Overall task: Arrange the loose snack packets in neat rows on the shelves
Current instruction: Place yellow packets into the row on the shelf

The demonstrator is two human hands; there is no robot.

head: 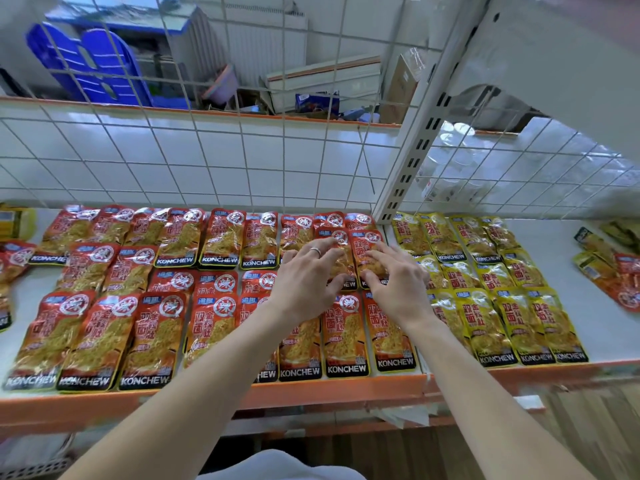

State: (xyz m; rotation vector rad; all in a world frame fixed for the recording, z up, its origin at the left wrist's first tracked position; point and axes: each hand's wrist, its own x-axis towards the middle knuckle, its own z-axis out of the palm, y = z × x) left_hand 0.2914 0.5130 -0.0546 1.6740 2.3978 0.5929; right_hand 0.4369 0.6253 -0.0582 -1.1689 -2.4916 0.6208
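Note:
Red KONCHEW snack packets [156, 337] lie flat in three overlapping rows on the white shelf [602, 327]. Yellow packets [519, 327] of the same brand fill rows to their right. My left hand [306, 278], with a ring on one finger, rests fingers spread on a red packet [341, 249] in the middle row. My right hand [394, 278] lies beside it on the neighbouring red packet [363, 244], fingertips touching the foil. Neither hand has a packet lifted.
A white wire grid [242, 157] backs the shelf and a slotted upright post [412, 157] stands between the red and yellow groups. Loose packets [609, 271] lie at the far right; more sit at the far left edge [10, 258]. An orange lip [311, 393] fronts the shelf.

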